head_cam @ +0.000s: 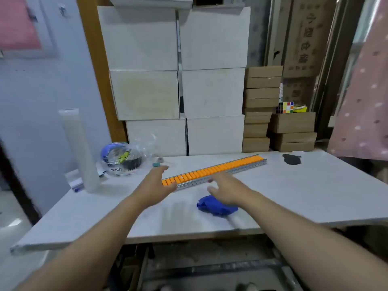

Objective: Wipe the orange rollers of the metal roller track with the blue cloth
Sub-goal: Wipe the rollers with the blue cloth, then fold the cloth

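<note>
Blue cloth [216,205] — just beneath open right hand [225,191], unheld.

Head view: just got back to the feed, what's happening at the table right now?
A person is reaching over the white table with both bare hands open. The left hand is at the near end of the metal roller track, seemingly about to steady it. The right hand hovers just above the blue cloth, which lies crumpled on the table in front of the track. Neither hand holds anything, so the orange rollers are not being wiped at this moment.
</note>
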A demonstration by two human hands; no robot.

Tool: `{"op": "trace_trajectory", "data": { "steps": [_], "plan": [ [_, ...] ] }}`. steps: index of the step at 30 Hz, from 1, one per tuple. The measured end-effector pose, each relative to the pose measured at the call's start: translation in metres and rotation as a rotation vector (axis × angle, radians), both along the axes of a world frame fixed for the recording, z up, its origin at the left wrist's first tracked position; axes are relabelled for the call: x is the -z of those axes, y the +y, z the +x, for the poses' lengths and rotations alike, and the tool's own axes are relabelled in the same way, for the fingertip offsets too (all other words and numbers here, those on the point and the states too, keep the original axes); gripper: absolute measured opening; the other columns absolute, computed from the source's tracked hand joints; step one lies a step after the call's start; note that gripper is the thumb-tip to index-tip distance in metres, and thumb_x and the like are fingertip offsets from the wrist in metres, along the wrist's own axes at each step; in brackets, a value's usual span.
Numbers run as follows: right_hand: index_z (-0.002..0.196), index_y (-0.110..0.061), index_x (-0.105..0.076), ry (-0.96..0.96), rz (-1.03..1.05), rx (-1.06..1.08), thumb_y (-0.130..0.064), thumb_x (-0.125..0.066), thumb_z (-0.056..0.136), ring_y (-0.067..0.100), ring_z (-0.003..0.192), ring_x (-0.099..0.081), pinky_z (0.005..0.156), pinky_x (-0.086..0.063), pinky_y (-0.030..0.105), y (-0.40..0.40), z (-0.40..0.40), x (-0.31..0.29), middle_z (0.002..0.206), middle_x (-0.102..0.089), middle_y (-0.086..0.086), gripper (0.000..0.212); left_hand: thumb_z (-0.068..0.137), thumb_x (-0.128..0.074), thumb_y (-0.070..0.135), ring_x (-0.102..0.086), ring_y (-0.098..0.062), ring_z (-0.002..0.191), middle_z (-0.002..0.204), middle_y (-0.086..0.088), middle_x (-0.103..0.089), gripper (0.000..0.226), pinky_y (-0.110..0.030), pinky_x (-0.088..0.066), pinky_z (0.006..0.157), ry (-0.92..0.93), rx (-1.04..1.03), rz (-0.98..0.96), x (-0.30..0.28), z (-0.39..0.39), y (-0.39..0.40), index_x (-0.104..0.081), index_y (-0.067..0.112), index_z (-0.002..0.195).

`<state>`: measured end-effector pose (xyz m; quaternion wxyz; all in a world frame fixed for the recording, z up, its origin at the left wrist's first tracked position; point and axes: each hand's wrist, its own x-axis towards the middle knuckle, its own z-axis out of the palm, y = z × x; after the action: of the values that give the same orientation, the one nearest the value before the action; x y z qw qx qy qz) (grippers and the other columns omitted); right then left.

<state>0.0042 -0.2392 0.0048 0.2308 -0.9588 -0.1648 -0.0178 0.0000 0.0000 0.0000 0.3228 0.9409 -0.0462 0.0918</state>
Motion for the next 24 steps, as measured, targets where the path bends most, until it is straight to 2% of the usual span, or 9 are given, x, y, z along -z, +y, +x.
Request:
{"op": "trace_trajectory", "data": {
  "steps": [4, 8, 10, 13, 15, 17, 20, 22, 24],
  "plan": [
    [0.129, -0.017, -0.050, 0.082, -0.155, -0.110, -0.041, -0.047, 0.091, 0.027, 0.122, -0.044, 0.102, -0.035, 0.038, -0.001, 0.008, 0.045, 0.140, -0.043, 0.008, 0.046, 0.071, -0.072, 0.045, -0.028, -0.024, 0.138, 0.152, -0.006, -0.029, 0.093, -0.040, -0.027, 0.111, 0.080, -0.121, 0.068, 0.039, 0.026, 0.025, -0.022, 0.022, 0.147],
    [0.124, -0.019, -0.049, -0.014, -0.069, -0.147, -0.043, -0.042, 0.090, 0.018, 0.124, -0.036, 0.104, -0.026, 0.031, -0.005, 0.022, 0.075, 0.130, -0.044, 0.000, 0.042, 0.054, -0.068, 0.060, -0.020, -0.029, 0.142, 0.154, -0.013, -0.024, 0.115, -0.044, -0.021, 0.112, 0.079, -0.261, 0.120, 0.071, 0.054, 0.045, -0.015, 0.021, 0.149],
    [0.121, -0.025, -0.050, -0.056, -0.032, -0.198, -0.042, -0.043, 0.089, 0.007, 0.124, -0.036, 0.103, -0.026, 0.026, -0.008, 0.026, 0.089, 0.129, -0.045, -0.011, 0.036, 0.051, -0.066, 0.062, -0.026, -0.030, 0.139, 0.151, -0.013, -0.030, 0.120, -0.045, -0.023, 0.112, 0.084, -0.286, 0.059, 0.086, 0.063, 0.047, -0.013, 0.015, 0.149],
    [0.103, -0.043, -0.059, -0.201, -0.002, -0.161, -0.031, -0.064, 0.075, -0.014, 0.103, -0.052, 0.096, -0.028, 0.002, -0.019, 0.040, 0.099, 0.108, -0.061, -0.031, 0.031, 0.060, -0.074, 0.054, -0.044, -0.034, 0.125, 0.140, -0.007, -0.049, 0.117, -0.048, -0.034, 0.104, 0.077, -0.287, -0.067, 0.099, 0.074, 0.053, -0.009, 0.017, 0.149],
    [0.093, -0.056, -0.058, -0.129, 0.242, -0.006, -0.018, -0.067, 0.079, -0.021, 0.096, -0.053, 0.087, -0.028, -0.005, -0.031, 0.052, 0.088, 0.097, -0.061, -0.043, 0.042, 0.056, -0.072, 0.060, -0.050, -0.031, 0.119, 0.135, -0.001, -0.055, 0.116, -0.049, -0.041, 0.099, 0.085, -0.294, -0.116, 0.103, 0.080, 0.059, -0.009, 0.027, 0.147],
    [0.098, -0.049, -0.060, -0.097, 0.482, 0.145, -0.012, -0.059, 0.090, -0.019, 0.090, -0.056, 0.076, -0.035, -0.003, -0.048, 0.076, 0.076, 0.092, -0.064, -0.040, 0.037, 0.057, -0.076, 0.058, -0.052, -0.029, 0.119, 0.136, 0.001, -0.055, 0.112, -0.049, -0.042, 0.098, 0.097, -0.302, -0.144, 0.106, 0.083, 0.062, -0.013, 0.031, 0.146],
    [0.094, -0.028, -0.064, -0.282, 0.597, 0.420, -0.015, -0.050, 0.095, 0.009, 0.072, -0.057, 0.055, -0.037, 0.008, -0.083, 0.143, 0.052, 0.071, -0.060, -0.012, 0.019, 0.062, -0.079, 0.047, -0.052, -0.025, 0.120, 0.136, 0.003, -0.054, 0.107, -0.047, -0.042, 0.097, 0.089, -0.305, -0.172, 0.103, 0.081, 0.058, -0.015, 0.031, 0.146],
    [0.111, -0.017, -0.063, -0.341, 0.569, 0.540, -0.021, -0.046, 0.097, 0.024, 0.083, -0.056, 0.060, -0.038, 0.024, -0.106, 0.189, 0.048, 0.086, -0.059, -0.001, 0.022, 0.064, -0.080, 0.041, -0.050, -0.023, 0.123, 0.137, 0.004, -0.052, 0.103, -0.045, -0.041, 0.097, 0.091, -0.319, -0.191, 0.102, 0.079, 0.057, -0.017, 0.030, 0.146],
    [0.127, -0.017, -0.055, -0.352, 0.524, 0.624, -0.025, -0.044, 0.098, 0.024, 0.089, -0.054, 0.070, -0.039, 0.031, -0.127, 0.227, 0.054, 0.097, -0.057, 0.003, 0.032, 0.065, -0.079, 0.037, -0.050, -0.021, 0.123, 0.136, 0.005, -0.052, 0.100, -0.043, -0.041, 0.097, 0.082, -0.331, -0.194, 0.102, 0.078, 0.056, -0.019, 0.033, 0.144]
  ]
}}
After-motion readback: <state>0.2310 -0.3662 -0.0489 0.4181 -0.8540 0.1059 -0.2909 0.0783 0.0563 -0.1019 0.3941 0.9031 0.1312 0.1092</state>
